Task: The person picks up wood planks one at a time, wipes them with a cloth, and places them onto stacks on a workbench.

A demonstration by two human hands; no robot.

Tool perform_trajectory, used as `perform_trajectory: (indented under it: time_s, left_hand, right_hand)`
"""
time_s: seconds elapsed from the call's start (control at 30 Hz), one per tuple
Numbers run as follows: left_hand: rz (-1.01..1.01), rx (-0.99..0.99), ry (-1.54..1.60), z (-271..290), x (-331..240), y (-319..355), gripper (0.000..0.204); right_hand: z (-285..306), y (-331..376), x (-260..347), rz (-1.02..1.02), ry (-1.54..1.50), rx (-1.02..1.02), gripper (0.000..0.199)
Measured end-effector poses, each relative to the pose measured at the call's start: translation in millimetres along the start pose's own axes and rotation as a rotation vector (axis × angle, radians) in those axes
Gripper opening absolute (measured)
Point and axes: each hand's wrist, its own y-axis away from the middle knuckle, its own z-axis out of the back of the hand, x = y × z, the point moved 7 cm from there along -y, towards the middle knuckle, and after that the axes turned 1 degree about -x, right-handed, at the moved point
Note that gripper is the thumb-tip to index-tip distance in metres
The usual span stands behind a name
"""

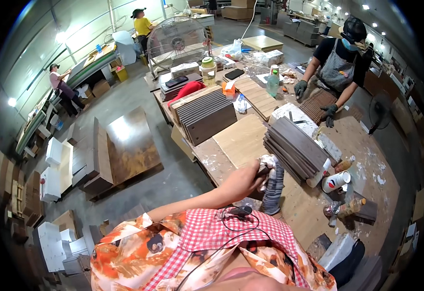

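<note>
My left hand (254,176) is bare and reaches in over the table edge, its fingers curled round a small dark piece I cannot make out. Crumpled white cloth (269,161) shows right at its fingertips. Beside it rises a grey striped, sleeve-like form (273,190), seemingly round my right forearm; the right hand's fingers cannot be made out, perhaps covered by the white cloth. Just beyond, to the right, a stack of dark brown slats (297,148) lies fanned on the table. Farther left, a row of dark boards (204,116) stands on edge.
Across the table (372,169), a gloved co-worker (340,72) handles brown slats. Bottles, a white cup (335,181) and a soda bottle (352,206) stand at the right. A fan (178,43) is at the far left end. Stacked panels (129,148) lie on the floor.
</note>
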Motion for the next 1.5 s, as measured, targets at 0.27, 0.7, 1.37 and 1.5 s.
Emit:
perform_trajectory:
  time_s: [0.27,0.7,1.37,1.5]
  left_hand:
    - [-0.085,0.172,-0.026,-26.0,-30.4,-13.6,0.03]
    - [-0.143,0.204,-0.195,-49.7,-66.2,-43.1,0.028]
    - [-0.225,0.244,-0.295,-72.8,-90.2,-40.7,0.032]
    - [-0.23,0.243,-0.304,-70.2,-96.3,-40.1,0.032]
  right_hand:
    - [60.7,21.0,-52.3,-0.177,-0.614,-0.117,0.04]
    - [75.3,35.5,5.5,0.003,-0.384,-0.314,0.044]
    - [94.0,46.2,58.9,0.074,-0.054,-0.343,0.037]
    - [97.5,47.4,43.6,-0.014,-0.231,-0.387,0.037]
